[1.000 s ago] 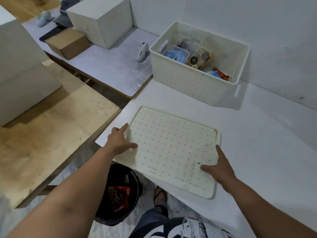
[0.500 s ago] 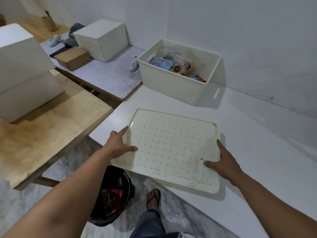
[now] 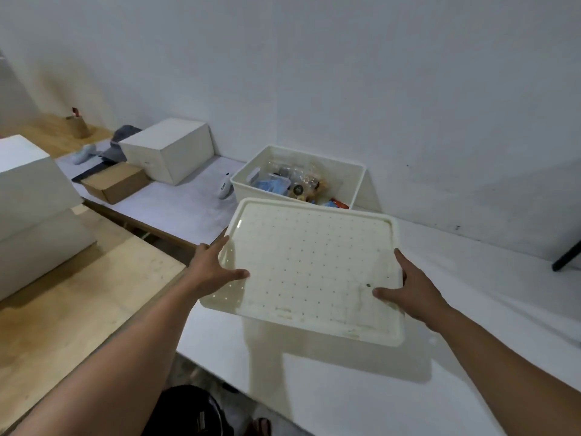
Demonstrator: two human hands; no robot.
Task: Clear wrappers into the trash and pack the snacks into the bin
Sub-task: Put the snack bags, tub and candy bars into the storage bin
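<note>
White wall (image 3: 377, 73), plywood table (image 3: 78, 309)

White box (image 3: 169, 149), cardboard box (image 3: 114, 182) and grey cloth (image 3: 121, 143) on a grey mat (image 3: 176, 202); wooden desk (image 3: 63, 303) at left; white desk (image 3: 471, 309) against the wall (image 3: 345, 73).

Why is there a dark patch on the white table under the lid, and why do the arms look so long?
Head view: the dark patch is the shadow of the lid, which the left hand and right hand hold above the white table, so light comes from above. Head view: the wide-angle lens stretches the arms near the edges. Head view: a small glare spot shines on the lid's left rim.
</note>
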